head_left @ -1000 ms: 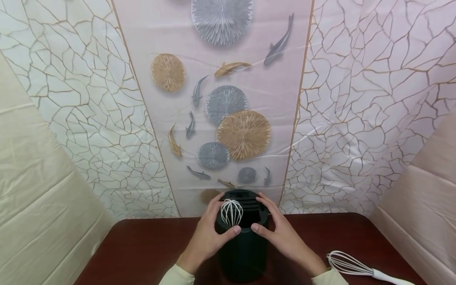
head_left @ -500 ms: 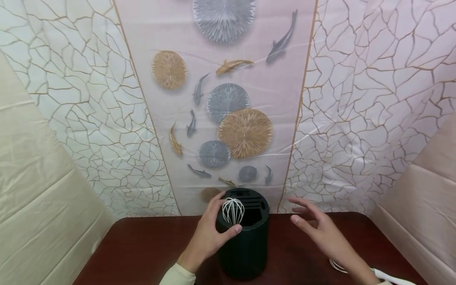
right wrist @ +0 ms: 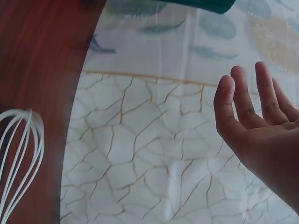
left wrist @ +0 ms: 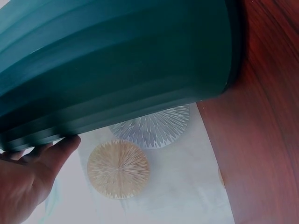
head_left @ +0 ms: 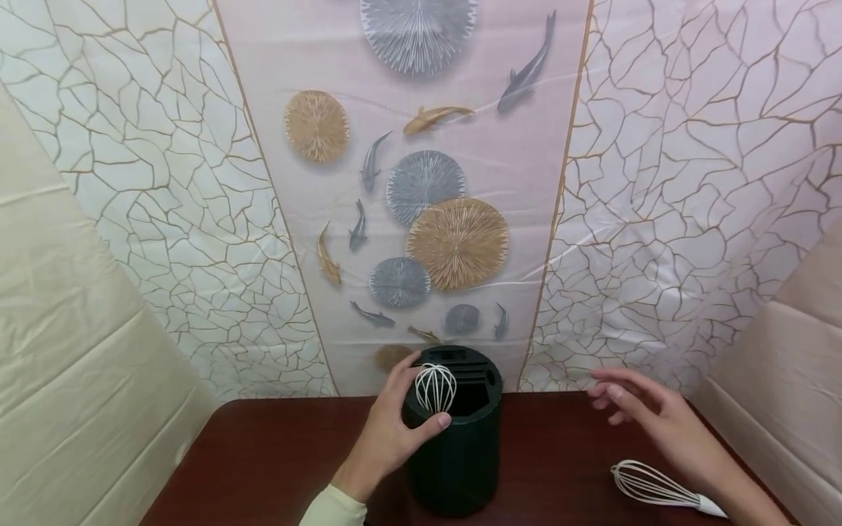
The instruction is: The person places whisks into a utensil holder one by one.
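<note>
1. Head view, as I see it from the side: a dark green utensil holder [head_left: 454,467] stands upright on the reddish-brown counter [head_left: 283,453], in front of the patterned backdrop [head_left: 427,109]; the left hand [head_left: 388,431] grips its upper left side, thumb on the near rim and fingers round towards the back, most likely to steady it; a white whisk head [head_left: 435,389] rises beside that thumb, wires up, its lower part hidden in the holder, so the wires seem easy to get at.
2. Same view, over to the right: the right hand [head_left: 664,416] hovers above the counter, fingers loosely bent and holding nothing; near it a second whisk [head_left: 658,486] lies flat, wires towards the holder, its handle partly behind the forearm, which probably puts it within easy reach.
3. Left wrist view: the holder's ribbed side fills the top; fingertips touch it, a spread hold that seems meant to suit so wide a body.
4. Right wrist view: relaxed fingers, well apart from the holder; the lying whisk's wires show at the left edge.
</note>
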`<state>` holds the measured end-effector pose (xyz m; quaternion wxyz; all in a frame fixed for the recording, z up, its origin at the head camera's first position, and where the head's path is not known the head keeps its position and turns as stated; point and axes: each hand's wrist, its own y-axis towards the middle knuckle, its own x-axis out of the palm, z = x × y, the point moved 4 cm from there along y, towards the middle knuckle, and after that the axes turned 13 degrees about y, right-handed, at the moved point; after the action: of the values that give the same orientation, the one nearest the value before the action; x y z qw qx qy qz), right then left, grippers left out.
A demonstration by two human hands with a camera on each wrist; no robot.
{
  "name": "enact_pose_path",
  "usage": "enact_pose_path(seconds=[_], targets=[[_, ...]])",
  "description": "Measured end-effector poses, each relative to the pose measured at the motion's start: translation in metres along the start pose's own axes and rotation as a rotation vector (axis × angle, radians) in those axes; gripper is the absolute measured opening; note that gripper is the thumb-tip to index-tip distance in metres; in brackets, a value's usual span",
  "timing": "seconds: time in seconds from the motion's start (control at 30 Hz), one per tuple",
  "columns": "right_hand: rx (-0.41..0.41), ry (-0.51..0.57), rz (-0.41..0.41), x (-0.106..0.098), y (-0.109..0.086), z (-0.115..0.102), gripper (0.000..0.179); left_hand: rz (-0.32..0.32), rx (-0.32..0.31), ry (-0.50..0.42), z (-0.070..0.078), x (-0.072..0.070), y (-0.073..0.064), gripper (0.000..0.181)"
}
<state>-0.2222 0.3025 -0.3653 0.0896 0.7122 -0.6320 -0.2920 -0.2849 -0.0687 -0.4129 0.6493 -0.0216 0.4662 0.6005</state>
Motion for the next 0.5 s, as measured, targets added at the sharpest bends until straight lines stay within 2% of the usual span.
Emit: enact_pose_path(seconds=[0.23, 0.37, 0.43, 0.5], targets=[[-0.021, 0.013, -0.002, -0.026, -0.017, 0.019, 0.038, -0.012, -0.021, -0.007, 0.001, -0.001, -0.001, 0.059], [0.049, -0.078, -0.01, -0.044, -0.028, 0.035, 0.032, -0.016, -0.031, -0.011, 0.001, -0.001, -0.002, 0.058], [0.101, -0.147, -0.065, -0.053, -0.032, 0.045, 0.029, -0.014, -0.032, -0.012, 0.0, 0.0, -0.001, 0.059], [0.132, -0.163, -0.16, -0.062, -0.039, 0.057, 0.03, -0.013, -0.036, -0.011, -0.001, 0.001, -0.001, 0.059]])
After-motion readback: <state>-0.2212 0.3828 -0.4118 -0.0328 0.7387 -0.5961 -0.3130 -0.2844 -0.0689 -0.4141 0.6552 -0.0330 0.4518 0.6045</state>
